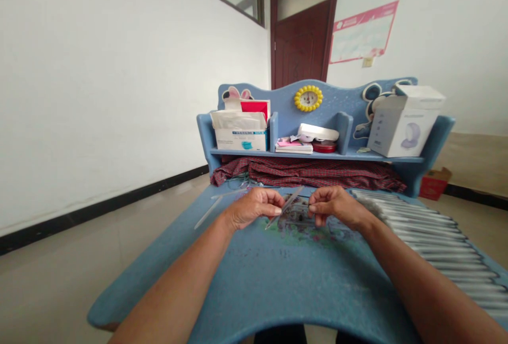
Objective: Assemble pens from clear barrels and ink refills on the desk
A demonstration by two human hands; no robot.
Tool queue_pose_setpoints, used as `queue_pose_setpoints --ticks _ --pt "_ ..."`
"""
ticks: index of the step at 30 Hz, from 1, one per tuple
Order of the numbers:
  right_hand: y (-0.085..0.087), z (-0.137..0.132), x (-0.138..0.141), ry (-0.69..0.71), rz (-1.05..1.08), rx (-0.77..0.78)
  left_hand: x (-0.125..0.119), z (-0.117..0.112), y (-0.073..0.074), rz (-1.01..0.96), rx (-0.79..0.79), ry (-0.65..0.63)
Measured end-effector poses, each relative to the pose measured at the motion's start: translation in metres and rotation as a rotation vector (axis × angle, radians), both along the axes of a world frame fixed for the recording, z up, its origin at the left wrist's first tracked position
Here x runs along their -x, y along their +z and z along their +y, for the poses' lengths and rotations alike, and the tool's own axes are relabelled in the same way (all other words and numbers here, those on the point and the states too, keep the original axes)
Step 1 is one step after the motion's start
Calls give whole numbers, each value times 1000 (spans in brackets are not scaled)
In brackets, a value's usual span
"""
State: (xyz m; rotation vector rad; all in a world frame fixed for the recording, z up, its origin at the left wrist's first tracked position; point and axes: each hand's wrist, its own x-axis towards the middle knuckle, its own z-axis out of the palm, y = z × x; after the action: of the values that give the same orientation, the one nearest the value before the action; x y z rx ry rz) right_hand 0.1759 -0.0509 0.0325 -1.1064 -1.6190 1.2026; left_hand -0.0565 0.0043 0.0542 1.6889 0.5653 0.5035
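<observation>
My left hand (260, 208) pinches a thin, clear, straight stick (292, 197) that looks like a plastic tube or pen barrel, slanting up to the right above the blue desk (254, 286). Close by on the right, my right hand (332, 205) has its thumb and fingertips pressed together; anything between them is too small to make out. The hands are apart. Two similar clear sticks, one of them this slanted stick (208, 213), lie left of my left hand. Beyond my right forearm lies a row of long whitish sticks (432, 238) with dark ends.
A grey fuzzy bundle (375, 209) lies beside my right wrist. Folded checked cloth (309, 172) fills the space under the shelf (246, 152). On the shelf stand an opened mask box (241, 138), a red round tin (324, 146) and a white carton (405, 127).
</observation>
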Motion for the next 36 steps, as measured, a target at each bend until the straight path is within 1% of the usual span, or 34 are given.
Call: queue_pose_setpoints --ticks 2,5,8,11,20,30,36 --pt "2 -1 1 -7 150 -38 0 0 1 7 -19 -24" --pt "6 -2 3 -53 302 -100 1 -2 1 31 -27 -45" --pt "8 -2 4 -82 392 -97 0 -3 2 66 -26 -33" --pt "9 -3 3 -91 437 -74 0 -4 2 92 -25 -30" --pt "9 -5 4 -63 436 -47 -1 -7 5 122 -33 -43" --pt "9 -4 2 -100 364 -43 0 -6 5 118 -36 -51" --pt "9 -5 2 -74 308 -50 0 -6 5 130 -47 -59"
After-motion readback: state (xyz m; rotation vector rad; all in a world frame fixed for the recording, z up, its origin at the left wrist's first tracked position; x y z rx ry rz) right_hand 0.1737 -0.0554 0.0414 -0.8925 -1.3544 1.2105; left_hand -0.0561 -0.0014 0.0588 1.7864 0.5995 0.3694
